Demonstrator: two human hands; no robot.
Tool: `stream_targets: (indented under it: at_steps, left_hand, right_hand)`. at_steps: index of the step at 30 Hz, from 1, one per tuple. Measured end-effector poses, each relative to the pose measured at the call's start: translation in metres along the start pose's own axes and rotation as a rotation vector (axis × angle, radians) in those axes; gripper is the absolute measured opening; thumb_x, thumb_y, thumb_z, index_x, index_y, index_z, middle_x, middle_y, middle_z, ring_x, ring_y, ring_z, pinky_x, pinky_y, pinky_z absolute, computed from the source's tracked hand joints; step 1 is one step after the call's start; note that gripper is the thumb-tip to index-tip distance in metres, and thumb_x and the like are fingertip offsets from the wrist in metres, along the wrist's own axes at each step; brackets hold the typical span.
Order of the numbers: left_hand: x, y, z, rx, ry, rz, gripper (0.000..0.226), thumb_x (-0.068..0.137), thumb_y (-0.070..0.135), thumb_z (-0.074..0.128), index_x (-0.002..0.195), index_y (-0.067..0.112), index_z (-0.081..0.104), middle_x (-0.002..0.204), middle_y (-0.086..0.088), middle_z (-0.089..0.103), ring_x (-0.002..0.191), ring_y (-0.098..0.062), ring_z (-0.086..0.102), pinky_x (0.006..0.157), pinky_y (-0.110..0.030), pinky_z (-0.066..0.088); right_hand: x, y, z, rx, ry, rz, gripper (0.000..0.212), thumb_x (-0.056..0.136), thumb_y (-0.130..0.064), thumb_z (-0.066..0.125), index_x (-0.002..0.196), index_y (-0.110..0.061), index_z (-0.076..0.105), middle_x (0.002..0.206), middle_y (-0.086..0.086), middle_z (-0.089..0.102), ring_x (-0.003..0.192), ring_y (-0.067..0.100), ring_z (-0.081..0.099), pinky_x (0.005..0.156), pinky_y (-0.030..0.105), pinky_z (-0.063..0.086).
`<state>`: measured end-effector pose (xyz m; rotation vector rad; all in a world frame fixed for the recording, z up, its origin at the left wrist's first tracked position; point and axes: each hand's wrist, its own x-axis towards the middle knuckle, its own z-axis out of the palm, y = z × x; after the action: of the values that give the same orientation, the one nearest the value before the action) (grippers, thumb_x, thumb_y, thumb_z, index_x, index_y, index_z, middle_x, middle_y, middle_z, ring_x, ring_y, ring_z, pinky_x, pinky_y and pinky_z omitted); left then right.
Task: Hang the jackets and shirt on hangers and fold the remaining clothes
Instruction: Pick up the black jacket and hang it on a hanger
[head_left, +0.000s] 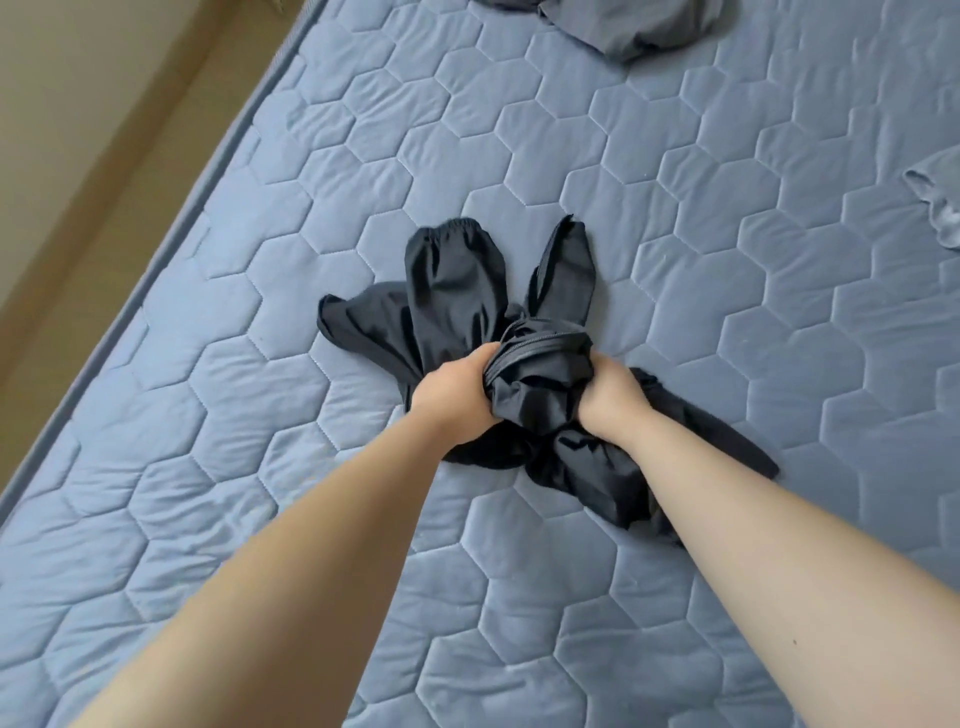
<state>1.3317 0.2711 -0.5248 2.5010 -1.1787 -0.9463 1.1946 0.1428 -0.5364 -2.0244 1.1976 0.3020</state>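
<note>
On the blue-grey hexagon-quilted mattress (234, 415), the left hand (452, 397) curls its fingers into the crumpled black nylon zip jacket (457, 280), bunched mid-bed. The right hand (613, 402) clenches the same wad just beside it. Lifted as a knot, the sleeves may come up twisted, and the slick cloth could slide off a hanger. There is one black jacket and two grey garments: a dark heap (639, 26) at the far edge and a paler piece (935, 208) at right. No hanger shows.
</note>
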Motion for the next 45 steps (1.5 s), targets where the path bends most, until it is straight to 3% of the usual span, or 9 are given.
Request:
stream_targets:
  at_steps: [6,11,15,18,21,27,31,38,45]
  left_hand:
    - [-0.061,0.012,0.005,-0.125,-0.341,0.033,0.054,0.074,0.027,0.074,0.124,0.025,0.052,0.117,0.004,0.062,0.113,-0.023,0.056,0.088,-0.026,0.042]
    - [-0.112,0.005,0.009,0.183,-0.054,0.018,0.116,0.064,0.057,0.077,0.15,0.041,0.001,0.157,0.001,0.012,0.144,-0.023,0.01,0.114,-0.053,0.016]
    - [-0.113,0.0,0.012,-0.258,-0.053,-0.261,0.112,0.067,0.056,0.076,0.146,0.051,-0.003,0.159,0.002,-0.016,0.147,-0.026,-0.008,0.116,-0.057,0.012]
    - [-0.1,-0.001,0.015,-0.724,-0.182,-0.299,0.103,0.068,0.053,0.076,0.146,0.053,0.009,0.161,0.0,-0.003,0.147,-0.022,0.013,0.117,-0.042,0.022]
    - [-0.096,-0.001,0.016,-1.067,-0.206,-0.276,0.079,0.079,0.048,0.069,0.143,0.052,0.024,0.149,0.011,0.036,0.131,-0.012,0.043,0.112,-0.038,0.034]
    - [-0.109,0.029,0.03,-1.35,-0.201,-0.313,0.045,0.096,0.048,0.046,0.133,0.022,0.05,0.127,0.001,0.061,0.116,-0.013,0.058,0.102,-0.031,0.043]
    - [-0.127,0.043,0.031,-1.371,-0.091,-0.36,0.024,0.098,0.036,0.049,0.119,0.027,0.055,0.111,0.004,0.066,0.095,-0.006,0.065,0.07,-0.019,0.052]
    - [-0.177,0.065,0.014,-1.371,0.038,-0.378,0.021,0.096,0.03,0.055,0.116,0.025,0.061,0.118,-0.002,0.066,0.108,-0.018,0.063,0.091,-0.033,0.05]
    - [-0.265,0.118,-0.043,-1.323,0.197,-0.375,0.013,0.091,0.027,0.059,0.104,0.027,0.064,0.106,-0.002,0.068,0.1,-0.021,0.064,0.08,-0.032,0.052]
  right_hand:
    - [-0.072,0.026,-0.005,0.118,-0.217,0.146,0.045,0.075,-0.034,0.067,0.116,-0.016,0.061,0.112,0.007,0.065,0.106,0.028,0.061,0.096,0.038,0.048]
    - [-0.133,0.048,-0.012,-0.203,0.374,0.188,0.083,0.075,-0.021,0.07,0.146,-0.024,0.027,0.152,0.012,0.022,0.135,0.035,0.026,0.108,0.051,0.025]
    - [-0.134,0.051,-0.002,0.501,0.242,0.404,0.1,0.071,-0.043,0.07,0.151,-0.033,0.01,0.156,0.003,0.017,0.14,0.028,0.026,0.113,0.053,0.025]
    - [-0.124,0.037,-0.005,1.059,0.033,0.415,0.107,0.065,-0.059,0.069,0.149,-0.043,0.005,0.156,-0.009,0.02,0.138,0.018,0.032,0.113,0.049,0.03]
    - [-0.115,0.024,-0.005,1.0,-0.075,0.31,0.09,0.078,-0.069,0.054,0.15,-0.041,0.009,0.154,-0.012,0.023,0.14,0.015,0.028,0.116,0.045,0.024]
    - [-0.092,0.026,0.055,0.81,-0.097,0.155,0.112,0.036,-0.09,0.068,0.135,-0.044,0.043,0.138,-0.003,0.05,0.124,0.021,0.051,0.105,0.045,0.043]
    - [-0.122,0.003,0.034,0.86,-0.023,0.138,0.078,0.058,-0.053,0.081,0.126,-0.023,0.058,0.119,0.0,0.065,0.108,0.018,0.063,0.096,0.043,0.051]
    - [-0.184,-0.01,0.007,0.88,0.06,0.138,0.068,0.061,-0.042,0.079,0.12,-0.014,0.06,0.112,0.003,0.068,0.105,0.021,0.063,0.096,0.042,0.05]
    - [-0.27,-0.046,-0.064,0.744,0.135,-0.007,0.037,0.075,-0.019,0.077,0.11,-0.014,0.064,0.104,0.003,0.068,0.098,0.018,0.063,0.089,0.03,0.05]
